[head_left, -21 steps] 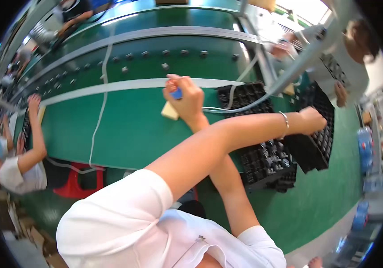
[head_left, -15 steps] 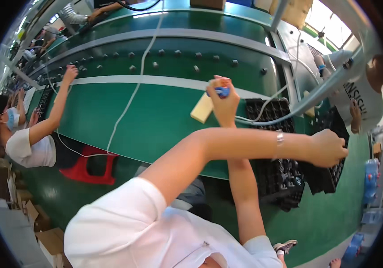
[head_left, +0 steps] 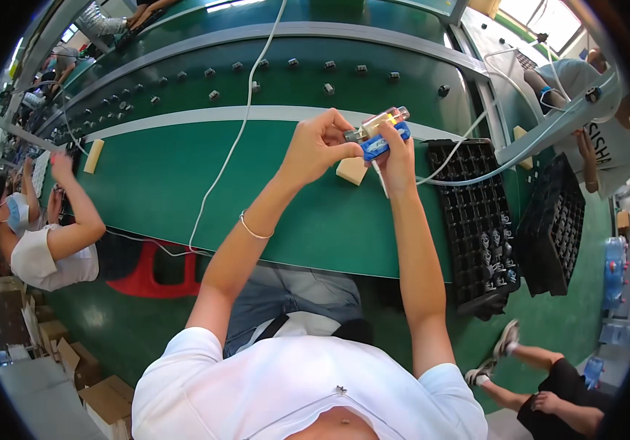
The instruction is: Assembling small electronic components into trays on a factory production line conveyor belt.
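Observation:
Above the green table, my right hand (head_left: 397, 163) is closed round a blue handheld device (head_left: 376, 149) with a clear, yellowish cylinder (head_left: 382, 125) along its top. A thin white cord or tube hangs below it, beside my wrist. My left hand (head_left: 313, 149) pinches a small grey metal part (head_left: 354, 136) at the left end of the cylinder; whether it is seated there I cannot tell. Just under my hands a cream block (head_left: 351, 171) lies on the table. Right of my right forearm is a black compartment tray (head_left: 469, 198), its near pockets holding several small metal parts (head_left: 502, 257).
Another stack of black trays (head_left: 553, 224) stands farther right, near a co-worker in grey (head_left: 601, 158). Small dark parts (head_left: 329, 89) sit on the green belt (head_left: 293, 81) beyond. A white cable (head_left: 240, 136) crosses the table. A masked co-worker (head_left: 51, 227) sits at left by a red stool (head_left: 157, 271).
My left arm, which was crossed over the right towards the black trays, has swung back left. Its hand now meets the device with a small metal part. The device has tilted.

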A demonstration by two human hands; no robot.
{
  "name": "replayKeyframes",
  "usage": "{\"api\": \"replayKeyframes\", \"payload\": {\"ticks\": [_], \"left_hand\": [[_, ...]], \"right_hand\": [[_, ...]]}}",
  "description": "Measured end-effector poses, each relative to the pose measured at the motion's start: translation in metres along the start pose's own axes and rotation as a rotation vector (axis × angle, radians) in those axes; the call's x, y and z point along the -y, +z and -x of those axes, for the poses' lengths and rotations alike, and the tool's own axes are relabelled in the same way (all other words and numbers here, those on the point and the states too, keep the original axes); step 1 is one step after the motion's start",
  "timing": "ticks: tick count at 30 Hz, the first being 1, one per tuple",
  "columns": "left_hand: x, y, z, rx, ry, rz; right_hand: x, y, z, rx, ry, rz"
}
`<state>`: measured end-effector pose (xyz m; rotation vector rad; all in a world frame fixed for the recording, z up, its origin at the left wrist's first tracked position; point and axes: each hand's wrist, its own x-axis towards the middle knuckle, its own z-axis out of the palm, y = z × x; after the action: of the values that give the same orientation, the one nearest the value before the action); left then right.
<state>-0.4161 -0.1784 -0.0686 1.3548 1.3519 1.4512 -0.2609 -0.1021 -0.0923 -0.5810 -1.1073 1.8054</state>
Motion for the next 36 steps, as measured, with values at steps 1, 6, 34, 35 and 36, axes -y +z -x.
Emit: {"api": "replayKeyframes", "payload": {"ticks": [1, 6, 34, 35, 36], "left_hand": [[0.003, -0.001, 0.000, -0.001, 0.002, 0.006], [0.012, 0.000, -0.005, 0.042, 0.001, 0.132], [0.031, -0.007, -0.006, 0.294, -0.256, 0.518], [0.032, -0.007, -0.007, 0.306, -0.266, 0.606], [0.035, -0.007, -0.007, 0.307, -0.268, 0.606]], "right_hand": [[-0.002, 0.000, 0.000, -0.018, 0.030, -0.004], [-0.003, -0.004, -0.001, 0.025, 0.110, 0.090], [-0.001, -0.024, -0.007, 0.095, 0.275, 0.068], [0.001, -0.026, -0.008, 0.106, 0.268, 0.093], [0.002, -0.026, -0.008, 0.116, 0.262, 0.117]]}}
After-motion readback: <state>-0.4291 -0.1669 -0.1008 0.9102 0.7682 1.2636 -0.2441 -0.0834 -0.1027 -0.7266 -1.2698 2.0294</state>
